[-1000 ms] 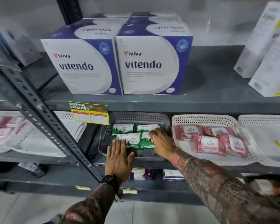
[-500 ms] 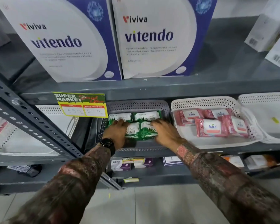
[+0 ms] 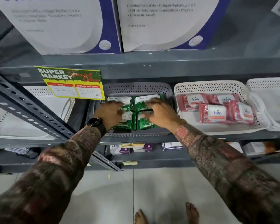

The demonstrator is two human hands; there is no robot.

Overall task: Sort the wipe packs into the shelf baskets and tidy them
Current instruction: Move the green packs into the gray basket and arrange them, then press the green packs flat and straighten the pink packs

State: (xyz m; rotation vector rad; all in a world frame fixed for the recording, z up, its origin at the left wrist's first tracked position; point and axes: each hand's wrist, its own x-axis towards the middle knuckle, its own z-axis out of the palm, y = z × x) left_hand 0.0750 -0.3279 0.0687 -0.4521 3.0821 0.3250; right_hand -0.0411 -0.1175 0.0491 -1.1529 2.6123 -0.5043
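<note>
Head view: green wipe packs (image 3: 137, 113) sit squared in the grey basket (image 3: 136, 88), both the left hand (image 3: 108, 113) and right hand (image 3: 162, 113) pressing them, fingers spread. At 3 o'clock, pink packs (image 3: 217, 109) lie askew in the white basket (image 3: 207, 86), probably still to tidy.

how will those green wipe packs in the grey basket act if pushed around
The green wipe packs look like soft, glossy film pouches, so they would probably slide easily and dent rather than hold shape. Lying flat in the grey basket, they seem unlikely to roll or tip.
</note>
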